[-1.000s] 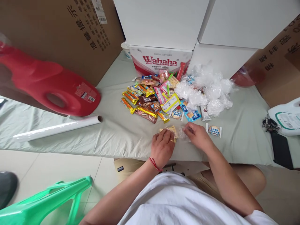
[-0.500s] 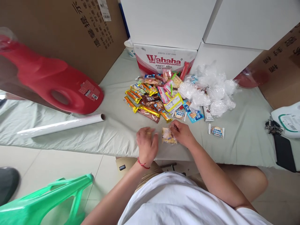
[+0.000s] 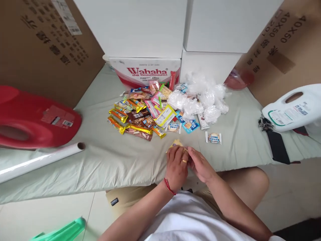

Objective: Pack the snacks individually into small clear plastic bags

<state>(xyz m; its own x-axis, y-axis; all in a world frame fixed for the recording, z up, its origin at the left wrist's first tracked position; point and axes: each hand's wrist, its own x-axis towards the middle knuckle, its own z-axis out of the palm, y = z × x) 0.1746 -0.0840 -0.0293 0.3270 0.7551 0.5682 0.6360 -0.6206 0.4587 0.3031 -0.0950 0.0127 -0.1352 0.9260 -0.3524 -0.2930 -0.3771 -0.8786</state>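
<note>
Near the table's front edge my left hand [image 3: 177,164] lies over a small snack packet [image 3: 177,143] in clear and yellow wrapping. Its fingers are bent together on the packet and cover most of it. Close against it on the right is my right hand [image 3: 200,164], edge on, its visible fingers stretched out; its thumb side is partly hidden. Just beyond the hands spreads a pile of wrapped snacks [image 3: 137,115]. A small blue-and-white biscuit packet [image 3: 213,138] lies apart to the right.
Crumpled clear plastic bags [image 3: 208,97] lie beside the snacks, before a Wahaha carton [image 3: 147,72]. At left are a red jug [image 3: 55,117] and a white roll [image 3: 47,159]. A white jug [image 3: 291,107], keys [image 3: 265,124] and a black phone-like object [image 3: 278,147] sit right.
My left hand has moved right onto the packet, next to my right hand. The right fingers no longer pinch the packet's side visibly. The view has swung right.
</note>
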